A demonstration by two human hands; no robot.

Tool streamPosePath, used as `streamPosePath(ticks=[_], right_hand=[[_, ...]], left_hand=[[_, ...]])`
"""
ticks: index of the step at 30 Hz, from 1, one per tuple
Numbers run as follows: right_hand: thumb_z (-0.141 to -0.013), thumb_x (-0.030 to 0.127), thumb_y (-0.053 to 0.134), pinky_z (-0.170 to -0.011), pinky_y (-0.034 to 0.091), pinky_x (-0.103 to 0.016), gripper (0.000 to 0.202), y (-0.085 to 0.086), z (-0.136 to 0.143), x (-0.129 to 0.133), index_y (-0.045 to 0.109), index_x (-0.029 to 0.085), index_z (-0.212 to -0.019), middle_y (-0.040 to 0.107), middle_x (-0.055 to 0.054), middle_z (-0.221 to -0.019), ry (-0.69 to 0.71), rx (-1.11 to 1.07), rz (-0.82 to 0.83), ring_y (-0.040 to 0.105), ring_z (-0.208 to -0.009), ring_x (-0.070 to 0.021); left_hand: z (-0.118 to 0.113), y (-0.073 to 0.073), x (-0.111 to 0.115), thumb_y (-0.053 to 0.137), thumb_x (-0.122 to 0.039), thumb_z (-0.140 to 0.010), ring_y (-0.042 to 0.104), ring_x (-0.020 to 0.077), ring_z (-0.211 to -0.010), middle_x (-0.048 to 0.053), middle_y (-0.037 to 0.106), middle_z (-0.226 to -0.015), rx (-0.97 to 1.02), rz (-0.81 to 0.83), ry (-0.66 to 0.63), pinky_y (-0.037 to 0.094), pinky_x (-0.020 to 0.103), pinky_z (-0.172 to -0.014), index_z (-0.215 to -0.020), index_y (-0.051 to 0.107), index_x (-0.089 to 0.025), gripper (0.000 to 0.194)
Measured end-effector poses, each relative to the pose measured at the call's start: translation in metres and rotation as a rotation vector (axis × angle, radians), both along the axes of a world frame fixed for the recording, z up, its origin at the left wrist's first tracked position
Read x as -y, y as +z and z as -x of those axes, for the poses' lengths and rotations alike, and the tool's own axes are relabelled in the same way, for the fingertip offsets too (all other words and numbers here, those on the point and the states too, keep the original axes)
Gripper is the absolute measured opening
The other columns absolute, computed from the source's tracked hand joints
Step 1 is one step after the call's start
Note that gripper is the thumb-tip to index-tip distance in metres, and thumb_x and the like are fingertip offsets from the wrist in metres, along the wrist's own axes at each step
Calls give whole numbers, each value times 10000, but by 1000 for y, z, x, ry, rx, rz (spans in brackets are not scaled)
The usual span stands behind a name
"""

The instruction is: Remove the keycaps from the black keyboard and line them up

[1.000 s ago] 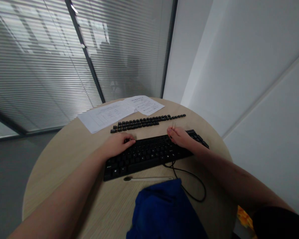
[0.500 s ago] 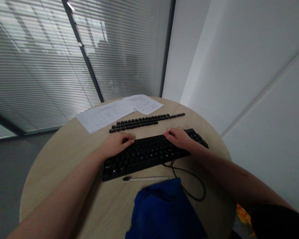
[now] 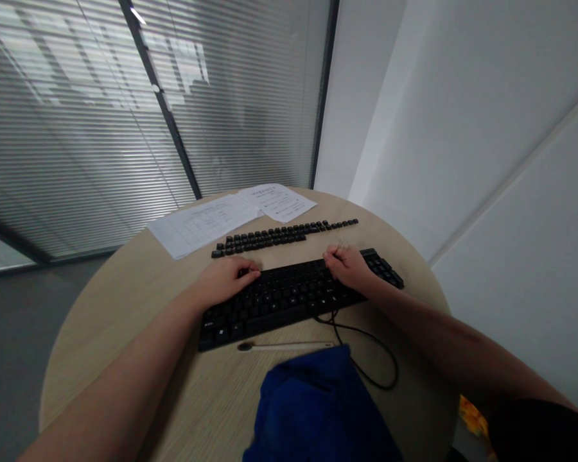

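Keyboard point(image 3: 279, 298) lies mid-table, slightly aslant, seen from the wearer's side. Left hand point(image 3: 228, 277) touches its far edge at ten o'clock, fingers curled; I cannot tell whether they clamp it. Right hand point(image 3: 347, 266), over its two o'clock side, is closed in a pinch on a thin wire tool point(image 3: 341, 244). Loose keycaps point(image 3: 270, 237) stand in rows at twelve; papers point(image 3: 212, 221) lie at eleven, beyond them. Cable point(image 3: 388, 350) loops at four to five. Slim stick point(image 3: 289, 346), dark-tipped, lies at six, with blue cloth point(image 3: 313, 407) just nearer the wearer. All rest on the round table point(image 3: 96, 340).
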State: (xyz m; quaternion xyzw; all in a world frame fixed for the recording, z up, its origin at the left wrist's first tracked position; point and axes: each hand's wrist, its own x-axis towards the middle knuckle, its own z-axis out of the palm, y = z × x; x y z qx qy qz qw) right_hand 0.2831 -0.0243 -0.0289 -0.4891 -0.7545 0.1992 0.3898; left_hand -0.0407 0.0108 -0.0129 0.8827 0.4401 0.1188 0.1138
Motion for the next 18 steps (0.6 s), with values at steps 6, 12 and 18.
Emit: streamPosePath(ticks=[6,12,18], right_hand=[[-941,389,454,-511,356,-271,366,-3,-3,-1,502,225,-617,513,23,-453,-37,-10,21,471,-434,-134],[-929,372,452,-496,359,-250,387,-4,-4,1,509,214,-580,526,26,-441,-55,3,-3,482,-424,-118],[-914,383,464,-437,364,-218,352,-2,-5,-3,506,218,-605,514,37,-415,-95,-284,74,464,-379,-103]], left_hand=[[0,-1,-1,475,-458,-949,672,231,-876,72,750,-944,-16,-3,-6,482,352,-792,-975,744,-217,362],[-1,-2,-2,490,-446,-947,676,228,-899,67,759,-977,-4,2,-22,485,352,-822,-1006,756,-215,357],[-2,-1,0,510,-428,-936,680,236,-886,78,762,-968,15,22,-7,489,372,-822,-1000,764,-213,339]])
